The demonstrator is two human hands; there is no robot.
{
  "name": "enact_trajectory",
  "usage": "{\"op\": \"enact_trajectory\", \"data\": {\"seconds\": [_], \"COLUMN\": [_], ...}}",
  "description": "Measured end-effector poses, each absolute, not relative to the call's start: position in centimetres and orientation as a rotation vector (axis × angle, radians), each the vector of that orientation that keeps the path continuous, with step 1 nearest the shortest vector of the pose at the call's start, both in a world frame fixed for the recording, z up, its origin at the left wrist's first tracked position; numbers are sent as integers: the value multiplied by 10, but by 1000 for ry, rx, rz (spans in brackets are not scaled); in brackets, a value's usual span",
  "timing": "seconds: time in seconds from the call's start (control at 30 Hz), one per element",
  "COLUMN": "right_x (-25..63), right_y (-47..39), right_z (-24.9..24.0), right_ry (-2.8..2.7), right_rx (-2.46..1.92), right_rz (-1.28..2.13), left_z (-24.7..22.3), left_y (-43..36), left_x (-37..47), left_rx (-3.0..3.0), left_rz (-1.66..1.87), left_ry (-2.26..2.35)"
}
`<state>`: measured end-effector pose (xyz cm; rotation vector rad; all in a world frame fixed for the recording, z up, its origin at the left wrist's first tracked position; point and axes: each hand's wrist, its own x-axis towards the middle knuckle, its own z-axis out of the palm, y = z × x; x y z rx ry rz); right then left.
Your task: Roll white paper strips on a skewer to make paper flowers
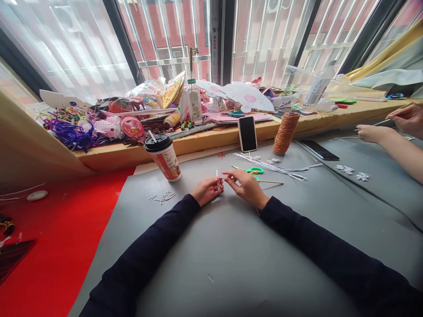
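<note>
A narrow white strip (pixel 217 173) stands upright in the fingers of my left hand (pixel 207 191), which is closed on it. My right hand (pixel 245 187) pinches a thin wooden stick (pixel 272 182); its far end sticks out to the right past the knuckles, and its near tip meets the strip at the left fingertips. Just beyond the right hand lie green-handled scissors (pixel 254 170), partly hidden by that hand. Behind them is a bundle of long white strips (pixel 280 166). To the left of my hands is a small pile of short white pieces (pixel 167 196).
A lidded paper cup (pixel 167 160) stands left. Beyond are a propped phone (pixel 247 133), an orange twine spool (pixel 286 133) and a cluttered windowsill ledge (pixel 211 134). At right, another person's hands (pixel 373 132) hold a thin stick near a black phone (pixel 320 150) and white snowflake shapes (pixel 362 176).
</note>
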<state>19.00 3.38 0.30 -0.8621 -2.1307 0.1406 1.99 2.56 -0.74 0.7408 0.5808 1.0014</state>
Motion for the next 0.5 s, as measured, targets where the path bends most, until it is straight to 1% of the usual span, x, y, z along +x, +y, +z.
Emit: {"op": "enact_trajectory", "data": {"seconds": [0.1,0.17,0.37,0.5], "right_x": [190,189,187,188], "right_y": [32,32,32,33], "right_z": [2,2,0,-2], "right_ry": [-2112,-2129,-2146,-2165], "right_rx": [-1010,-1034,-887,-894], "right_rz": [99,96,86,86], "left_z": [-8,-8,-8,-9], "left_y": [26,26,28,29], "left_x": [20,21,20,19], "left_rx": [748,755,730,711], "left_rz": [1004,1008,1072,1112], "left_ry": [580,585,611,593]}}
